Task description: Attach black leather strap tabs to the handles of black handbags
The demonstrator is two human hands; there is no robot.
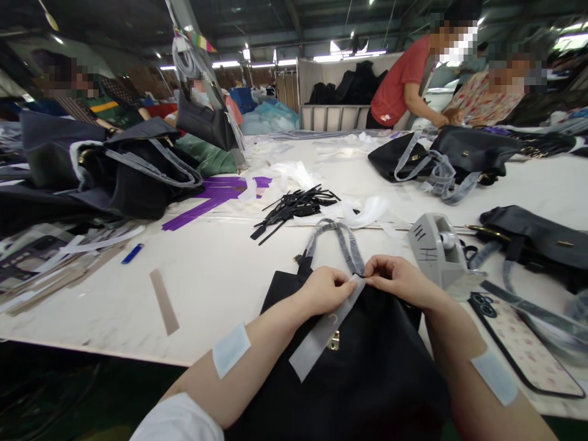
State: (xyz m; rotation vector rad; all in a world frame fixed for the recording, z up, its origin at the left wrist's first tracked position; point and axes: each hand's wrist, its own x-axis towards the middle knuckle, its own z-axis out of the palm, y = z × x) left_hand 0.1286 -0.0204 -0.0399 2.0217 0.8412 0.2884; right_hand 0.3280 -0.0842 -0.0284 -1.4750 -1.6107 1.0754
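A black handbag (362, 361) lies on the white table's near edge, its grey-wrapped handles (337, 242) reaching away from me. My left hand (324, 291) and my right hand (397, 278) meet at the bag's top rim. Both pinch the upper end of a translucent grey protective strip (321, 334) that runs down over the bag's gold clasp (334, 341). Fingers of both hands are closed on the strip. Pale tape patches sit on both forearms.
A grey tape dispenser (436, 251) and a phone (523, 343) lie right of the bag. Black strips (294, 208), white wrapping (367, 211), purple tape (215, 193), a blue lighter (132, 253) and more black bags (133, 168) crowd the table (206, 282). Other people work at the far side.
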